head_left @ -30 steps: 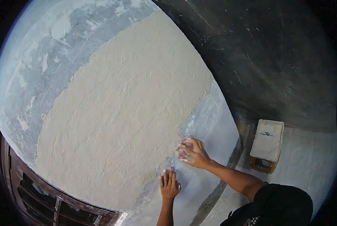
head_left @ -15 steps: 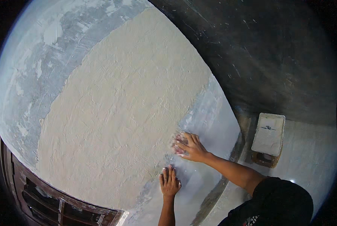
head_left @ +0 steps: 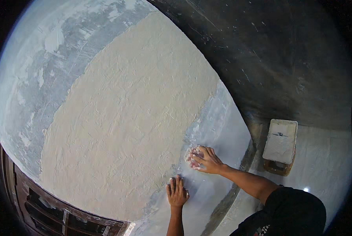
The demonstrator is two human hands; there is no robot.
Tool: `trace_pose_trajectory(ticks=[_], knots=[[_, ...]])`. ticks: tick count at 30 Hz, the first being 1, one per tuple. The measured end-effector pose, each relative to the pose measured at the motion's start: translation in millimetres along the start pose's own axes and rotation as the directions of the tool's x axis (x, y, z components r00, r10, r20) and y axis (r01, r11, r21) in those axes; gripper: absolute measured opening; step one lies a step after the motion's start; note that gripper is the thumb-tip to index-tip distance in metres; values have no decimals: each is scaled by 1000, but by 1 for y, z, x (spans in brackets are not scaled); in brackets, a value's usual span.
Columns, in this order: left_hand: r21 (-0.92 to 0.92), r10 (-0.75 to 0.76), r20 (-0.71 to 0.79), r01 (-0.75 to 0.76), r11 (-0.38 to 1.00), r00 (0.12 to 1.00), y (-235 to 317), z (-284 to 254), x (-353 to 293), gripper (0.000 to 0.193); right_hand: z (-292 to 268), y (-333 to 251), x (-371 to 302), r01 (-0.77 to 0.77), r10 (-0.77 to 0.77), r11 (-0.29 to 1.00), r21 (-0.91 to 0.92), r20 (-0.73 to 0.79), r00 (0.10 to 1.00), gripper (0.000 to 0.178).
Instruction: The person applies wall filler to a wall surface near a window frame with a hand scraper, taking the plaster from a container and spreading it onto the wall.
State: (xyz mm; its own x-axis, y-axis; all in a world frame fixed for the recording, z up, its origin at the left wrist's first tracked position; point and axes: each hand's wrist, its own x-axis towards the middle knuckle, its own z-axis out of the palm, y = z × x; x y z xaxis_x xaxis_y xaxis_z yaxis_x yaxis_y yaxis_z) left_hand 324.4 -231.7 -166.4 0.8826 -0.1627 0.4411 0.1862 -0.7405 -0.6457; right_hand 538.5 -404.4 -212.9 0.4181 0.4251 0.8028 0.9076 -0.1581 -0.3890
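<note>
A wall fills much of the view, its middle covered by a rough cream coat point(head_left: 117, 118) with ridged marks. Smoother grey-white wall point(head_left: 219, 126) borders that coat on the right. My right hand point(head_left: 209, 160) grips a reddish, sponge-like pad point(head_left: 193, 156) smeared with white paste and presses it to the smoother strip, just right of the coat's edge. The hand partly hides the pad, so its exact kind is unclear. Lower down, my left hand point(head_left: 177, 192) lies flat on the wall, fingers apart and tips whitened, beside the coat's lower right edge.
To the right, a white rectangular tub point(head_left: 280, 147) holding pale paste stands on a brown stool point(head_left: 277, 167) on the light floor point(head_left: 321, 161). A dark brown wooden frame with openings point(head_left: 50, 208) adjoins the wall at lower left. A dark, scratched surface point(head_left: 278, 59) spans the upper right.
My right hand has moved the pad a little right and down, from the cream coat's edge onto the smoother strip. My left hand stays almost in place.
</note>
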Motion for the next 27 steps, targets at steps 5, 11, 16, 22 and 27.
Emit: trace_pose_trajectory(ticks=[5,11,16,22,27], knots=[[-62,-9,46,12,998,999,-1,-3,1,68,-24,-33,69,42,-35,998,56,-118,992,59],[-50,-15,0,15,999,1000,0,-5,-2,69,-12,-3,19,-5,10,997,77,-61,998,65],[-84,-15,63,20,996,998,1,-7,-2,67,-20,-6,58,20,-11,998,54,-164,986,70],[-2,-1,17,1,1000,1000,0,-1,-3,71,-16,6,18,-9,10,1000,22,-71,997,73],[-45,-8,24,9,999,1000,2,-6,0,66,-23,-6,53,-18,25,999,43,-170,985,74]])
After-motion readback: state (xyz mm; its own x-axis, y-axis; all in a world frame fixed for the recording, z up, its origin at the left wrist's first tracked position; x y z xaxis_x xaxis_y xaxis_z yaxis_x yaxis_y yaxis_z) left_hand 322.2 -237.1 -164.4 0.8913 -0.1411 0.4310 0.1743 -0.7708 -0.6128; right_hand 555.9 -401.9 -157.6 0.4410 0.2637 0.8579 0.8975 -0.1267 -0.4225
